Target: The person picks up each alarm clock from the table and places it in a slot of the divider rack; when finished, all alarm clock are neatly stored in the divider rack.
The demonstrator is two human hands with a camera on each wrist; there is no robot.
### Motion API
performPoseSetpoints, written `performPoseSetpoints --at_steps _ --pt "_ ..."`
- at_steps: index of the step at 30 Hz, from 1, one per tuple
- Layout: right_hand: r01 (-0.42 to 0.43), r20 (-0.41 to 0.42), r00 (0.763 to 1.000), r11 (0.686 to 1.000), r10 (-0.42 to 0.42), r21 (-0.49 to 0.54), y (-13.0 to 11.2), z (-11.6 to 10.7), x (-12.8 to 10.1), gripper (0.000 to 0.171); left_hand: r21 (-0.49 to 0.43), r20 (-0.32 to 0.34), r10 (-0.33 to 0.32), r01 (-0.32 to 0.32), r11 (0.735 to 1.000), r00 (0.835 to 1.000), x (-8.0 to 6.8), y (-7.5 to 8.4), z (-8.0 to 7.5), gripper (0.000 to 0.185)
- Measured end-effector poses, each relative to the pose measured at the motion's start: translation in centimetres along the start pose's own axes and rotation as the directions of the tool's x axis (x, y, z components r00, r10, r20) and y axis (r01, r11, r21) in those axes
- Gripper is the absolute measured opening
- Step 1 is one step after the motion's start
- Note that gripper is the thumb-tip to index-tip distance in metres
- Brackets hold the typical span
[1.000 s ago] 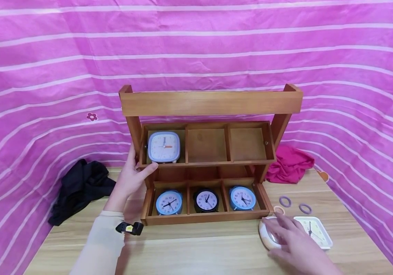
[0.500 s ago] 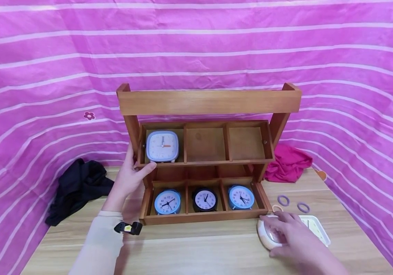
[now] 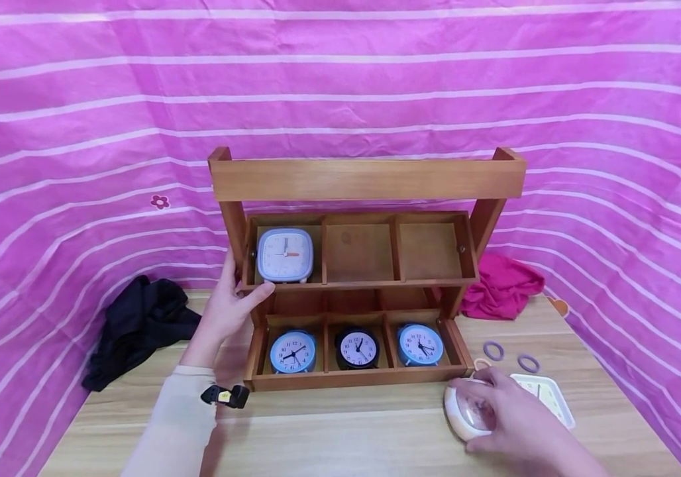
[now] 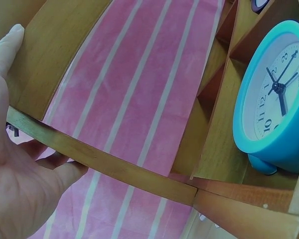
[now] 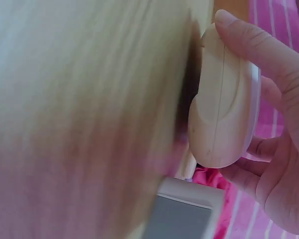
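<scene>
Lighting is bright, even and diffuse with only soft shadows under the wooden shelf point(image 3: 364, 179), the head view bows straight lines at its edges, and the right wrist view is heavily motion-blurred left of the gripped white clock point(image 5: 224, 99).

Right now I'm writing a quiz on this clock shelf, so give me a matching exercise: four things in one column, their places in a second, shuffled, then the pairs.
Things:
1. square clock
2. black clock
3. pink cloth
4. round white clock

Places:
A. on the table, right of the shelf
B. in the right hand
C. upper row, left compartment
D. lower row, middle compartment

Pairs: 1-C, 2-D, 3-A, 4-B
</scene>
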State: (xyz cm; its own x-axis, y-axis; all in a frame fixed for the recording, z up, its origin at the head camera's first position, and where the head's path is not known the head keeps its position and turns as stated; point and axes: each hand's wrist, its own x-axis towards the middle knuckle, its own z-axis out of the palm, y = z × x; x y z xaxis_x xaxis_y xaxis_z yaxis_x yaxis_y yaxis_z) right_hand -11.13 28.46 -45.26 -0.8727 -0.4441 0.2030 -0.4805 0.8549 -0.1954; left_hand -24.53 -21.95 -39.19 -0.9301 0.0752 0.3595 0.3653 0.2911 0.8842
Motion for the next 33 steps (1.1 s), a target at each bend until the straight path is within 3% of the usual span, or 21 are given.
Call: performPoseSetpoints --at_steps 9,18,27,33 --pt "0.049 -0.105 0.993 0.998 -0.053 -0.04 -1.4 -2.5 0.8 0.096 0.004 0.002 -0.01 0.01 1.0 1.0 0.0 0.0 -0.1 0.099" --pt "0.101 -0.151 0.983 0.994 -0.106 -0.044 -2.9 -6.5 4.2 0.095 0.011 0.004 0.002 -0.002 1.0 1.0 -0.1 0.2 0.0 0.1" --pt "0.208 -0.3 0.925 0.972 -0.231 -0.108 -4.1 -10.2 9.1 0.096 0.014 -0.004 -0.01 0.01 1.0 1.0 -0.2 0.1 -0.1 0.102" --pt "0.211 -0.336 0.911 0.97 -0.241 -0.123 -5.4 -11.9 12.3 0.094 0.014 0.005 -0.023 0.023 1.0 1.0 -0.1 0.2 0.0 0.101"
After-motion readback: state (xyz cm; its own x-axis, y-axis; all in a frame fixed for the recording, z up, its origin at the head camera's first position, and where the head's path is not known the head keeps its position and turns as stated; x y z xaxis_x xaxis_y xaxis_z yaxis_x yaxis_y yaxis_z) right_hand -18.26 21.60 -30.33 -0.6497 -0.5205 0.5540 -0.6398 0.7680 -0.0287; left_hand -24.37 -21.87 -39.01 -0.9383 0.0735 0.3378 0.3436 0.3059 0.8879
